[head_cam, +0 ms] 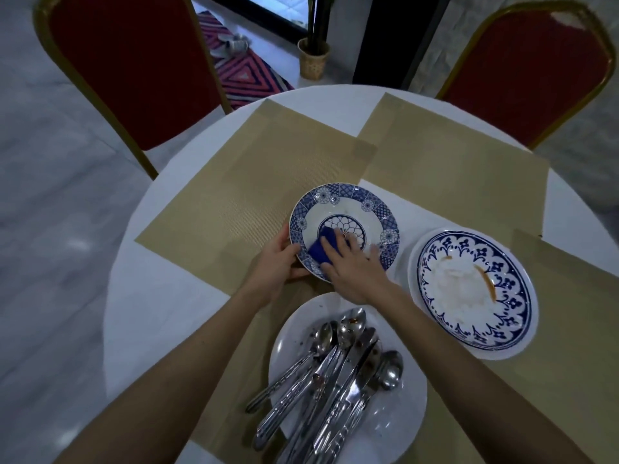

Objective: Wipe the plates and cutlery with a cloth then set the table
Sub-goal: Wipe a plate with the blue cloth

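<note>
A blue-and-white patterned plate [355,209] lies in the middle of the round white table [134,313]. My left hand [276,262] grips its left rim. My right hand [355,269] presses a dark blue cloth [321,247] onto the plate's inner surface. To the right sits a larger blue-rimmed plate [475,289] smeared with an orange-brown stain. Near me, a plain white plate [398,426] holds several dirty spoons, knives and forks [338,373].
Tan placemats [234,182] cover much of the table, one at the far right [452,155] and one at the near right [562,329]. Two red chairs with gold frames stand at the far left [134,61] and far right [532,68]. A potted plant [313,58] is on the floor beyond.
</note>
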`<state>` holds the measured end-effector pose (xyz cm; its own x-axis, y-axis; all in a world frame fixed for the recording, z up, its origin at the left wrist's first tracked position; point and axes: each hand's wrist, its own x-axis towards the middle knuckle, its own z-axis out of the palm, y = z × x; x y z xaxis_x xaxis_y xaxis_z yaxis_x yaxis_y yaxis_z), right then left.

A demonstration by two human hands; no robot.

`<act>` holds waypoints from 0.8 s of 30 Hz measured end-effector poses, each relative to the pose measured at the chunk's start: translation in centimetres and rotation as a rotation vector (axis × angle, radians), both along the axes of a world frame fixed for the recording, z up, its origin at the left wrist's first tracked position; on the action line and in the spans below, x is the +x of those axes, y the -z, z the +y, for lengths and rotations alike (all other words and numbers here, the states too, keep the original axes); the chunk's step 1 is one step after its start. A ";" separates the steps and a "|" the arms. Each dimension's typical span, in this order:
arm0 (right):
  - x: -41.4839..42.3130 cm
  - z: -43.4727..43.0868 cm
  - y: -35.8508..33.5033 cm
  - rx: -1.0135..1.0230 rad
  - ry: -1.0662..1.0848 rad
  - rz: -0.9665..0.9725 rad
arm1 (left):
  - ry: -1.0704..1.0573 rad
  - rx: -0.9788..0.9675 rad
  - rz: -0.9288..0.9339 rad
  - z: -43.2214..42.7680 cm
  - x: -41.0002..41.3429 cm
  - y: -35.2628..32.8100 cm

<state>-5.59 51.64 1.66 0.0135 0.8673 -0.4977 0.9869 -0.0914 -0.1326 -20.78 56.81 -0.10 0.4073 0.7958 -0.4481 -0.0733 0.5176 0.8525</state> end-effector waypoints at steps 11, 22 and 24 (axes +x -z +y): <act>4.2 3.6 1.2 0.226 0.157 -0.283 | -0.018 -0.012 0.039 0.0 0.1 -0.3; 2.0 3.3 2.0 0.226 0.089 -0.068 | -0.011 0.008 0.045 -0.3 0.3 -0.3; 2.0 4.0 2.1 0.216 0.195 -0.110 | -0.013 0.004 0.047 -0.3 0.2 -0.3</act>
<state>-3.60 55.63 -0.41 0.2340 0.9285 -0.2882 0.9630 -0.2622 -0.0628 -20.57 56.51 0.18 0.3751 0.8030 -0.4631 -0.0402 0.5132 0.8573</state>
